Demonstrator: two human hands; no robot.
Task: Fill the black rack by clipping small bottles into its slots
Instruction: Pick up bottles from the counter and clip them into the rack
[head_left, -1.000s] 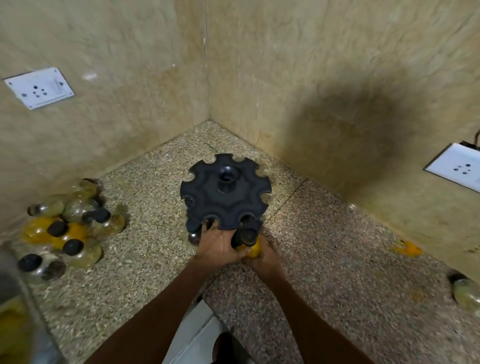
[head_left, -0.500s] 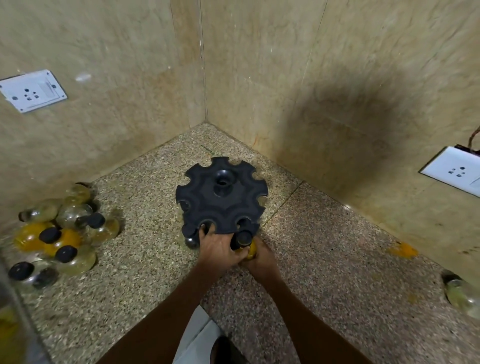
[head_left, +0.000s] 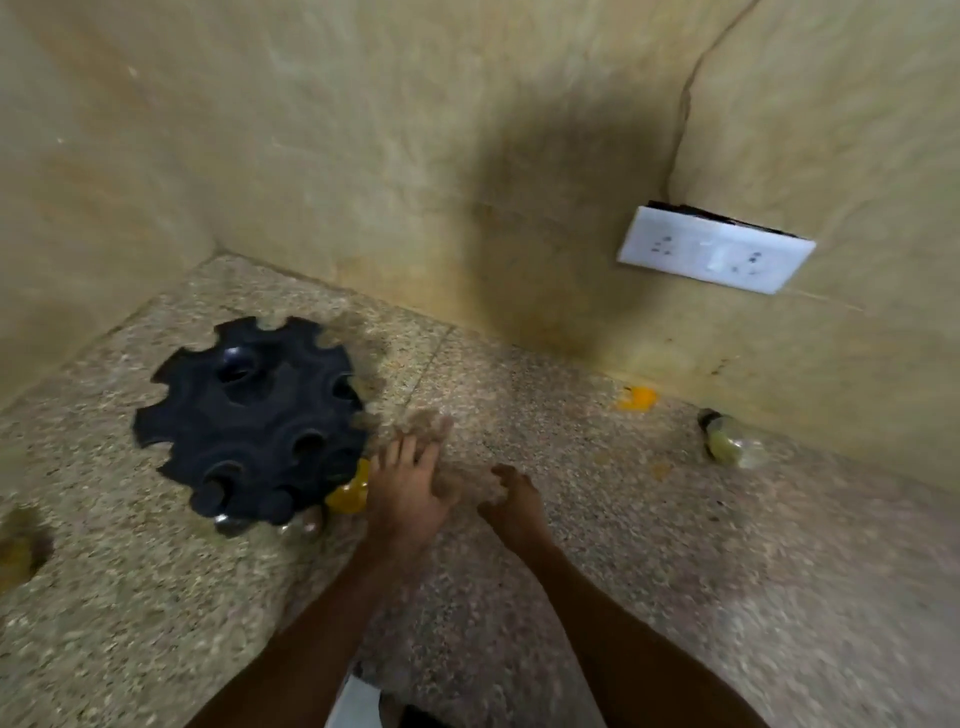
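Here both hands hover beside the rack

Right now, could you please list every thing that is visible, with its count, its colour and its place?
rack: one, black, on the floor at left.
clipped bottles: one yellow at the rack's near edge; others there too blurred to count.
loose bottle: one, greenish with dark cap, on the floor by the right wall.
socket plate: one, white, on the right wall.
orange stain: one, on the floor at the wall's foot.
left hand: one, open, right of the rack.
right hand: one, fingers loosely curled, empty.
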